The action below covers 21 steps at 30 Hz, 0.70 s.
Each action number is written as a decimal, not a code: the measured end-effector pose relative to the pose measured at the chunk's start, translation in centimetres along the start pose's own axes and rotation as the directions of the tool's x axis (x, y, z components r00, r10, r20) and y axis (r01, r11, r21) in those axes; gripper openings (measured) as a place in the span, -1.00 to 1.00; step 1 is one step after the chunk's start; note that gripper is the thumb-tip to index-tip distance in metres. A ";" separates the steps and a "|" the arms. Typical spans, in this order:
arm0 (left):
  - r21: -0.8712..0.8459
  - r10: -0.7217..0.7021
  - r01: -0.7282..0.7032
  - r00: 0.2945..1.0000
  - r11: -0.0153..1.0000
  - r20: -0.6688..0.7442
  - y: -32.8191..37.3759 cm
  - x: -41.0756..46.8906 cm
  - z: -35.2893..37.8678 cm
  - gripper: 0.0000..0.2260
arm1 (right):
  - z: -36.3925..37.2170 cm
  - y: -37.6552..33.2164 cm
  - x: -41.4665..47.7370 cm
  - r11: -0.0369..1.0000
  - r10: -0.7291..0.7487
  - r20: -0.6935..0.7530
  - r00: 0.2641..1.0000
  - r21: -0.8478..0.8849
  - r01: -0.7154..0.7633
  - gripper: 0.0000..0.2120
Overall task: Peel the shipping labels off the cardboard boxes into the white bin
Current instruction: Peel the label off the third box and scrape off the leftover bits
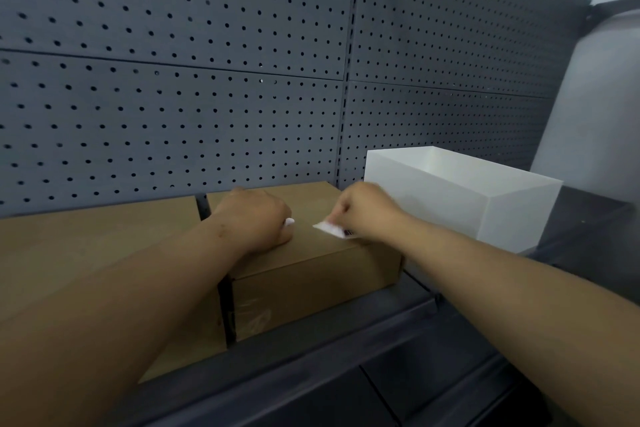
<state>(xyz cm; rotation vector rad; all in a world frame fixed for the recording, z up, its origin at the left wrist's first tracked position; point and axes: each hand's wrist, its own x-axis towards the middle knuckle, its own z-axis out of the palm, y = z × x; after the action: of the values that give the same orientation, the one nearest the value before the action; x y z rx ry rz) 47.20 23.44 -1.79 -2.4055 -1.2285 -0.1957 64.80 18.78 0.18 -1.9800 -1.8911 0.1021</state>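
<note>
Two brown cardboard boxes sit side by side on a dark shelf. My left hand (258,218) rests in a fist on top of the right box (311,274), with a small white scrap showing at its fingers. My right hand (363,210) pinches a white shipping label (332,229), which is partly lifted off the box's top near its right edge. The white bin (485,204) stands just right of this box, its top open. The larger left box (86,246) lies under my left forearm.
A dark grey pegboard wall (207,80) rises right behind the boxes and bin. The dark shelf (381,357) has a raised front lip. A pale wall shows at the far right.
</note>
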 end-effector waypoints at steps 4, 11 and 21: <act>0.007 0.005 -0.006 1.000 1.000 0.005 0.0 0.0 -0.1 -0.65 | -4.7 3.3 1.7 0.981 0.195 -0.326 0.925 0.048 -0.189 -0.73; -0.038 -0.046 0.048 0.998 0.998 0.041 0.1 -0.4 -0.6 -0.71 | -6.2 1.8 1.4 0.998 0.007 -0.349 0.937 0.067 0.018 -0.64; -0.484 -0.123 0.066 0.989 0.873 -0.086 2.3 0.7 -3.4 -0.20 | -4.5 -0.1 -0.3 0.897 -0.160 -0.150 0.976 0.391 0.207 -0.79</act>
<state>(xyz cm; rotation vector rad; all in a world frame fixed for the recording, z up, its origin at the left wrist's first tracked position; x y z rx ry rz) 49.69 21.33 0.81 -2.6932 -1.3716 -0.7407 66.07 17.42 4.27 -1.4936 -1.7994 0.2959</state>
